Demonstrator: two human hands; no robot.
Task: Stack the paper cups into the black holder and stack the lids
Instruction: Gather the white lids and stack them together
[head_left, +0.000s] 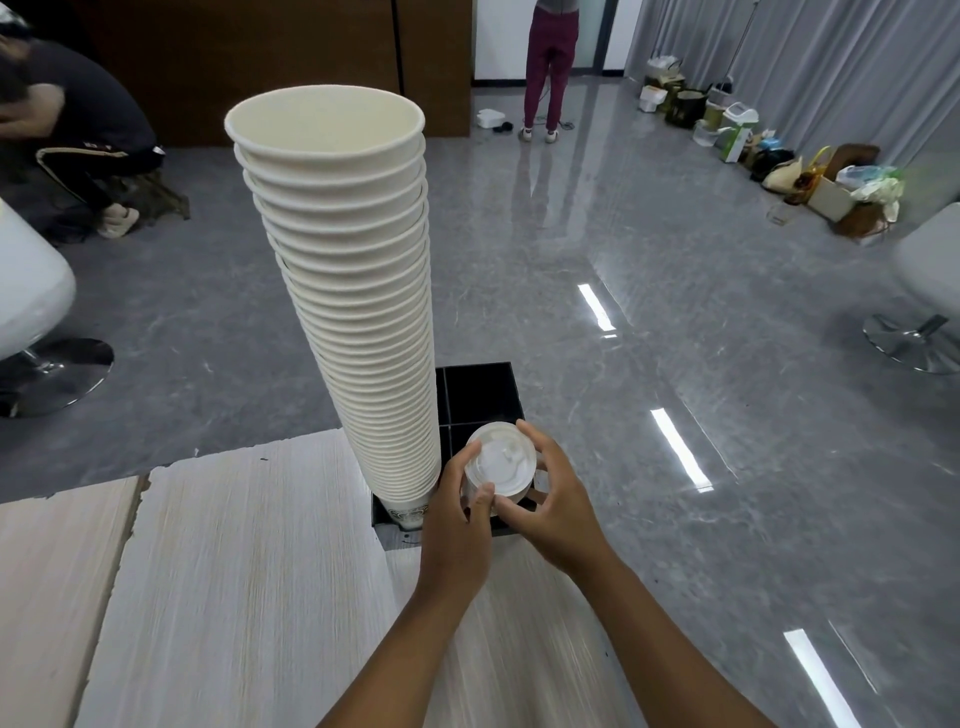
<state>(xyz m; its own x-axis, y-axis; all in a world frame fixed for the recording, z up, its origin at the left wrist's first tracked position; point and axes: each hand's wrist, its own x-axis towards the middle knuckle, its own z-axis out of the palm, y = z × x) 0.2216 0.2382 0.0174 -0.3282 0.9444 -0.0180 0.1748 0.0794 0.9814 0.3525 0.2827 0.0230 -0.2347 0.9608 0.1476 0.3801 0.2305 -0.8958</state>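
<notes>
A tall stack of white paper cups (358, 312) rises from the near-left compartment of the black holder (480, 392), leaning slightly left at the top. A short stack of white lids (501, 465) sits over the holder's near-right compartment. My left hand (460, 512) grips the lids from the left, thumb at the front. My right hand (553, 496) grips them from the right, fingers curled round the far rim. The holder's near edge is hidden behind my hands.
The holder stands at the far right corner of a pale wood table (234, 571). Beyond is grey glossy floor. A person crouches at far left (78, 130), another stands at the back (550, 67). White chairs stand left (31, 301) and right (930, 291); bags line the right wall.
</notes>
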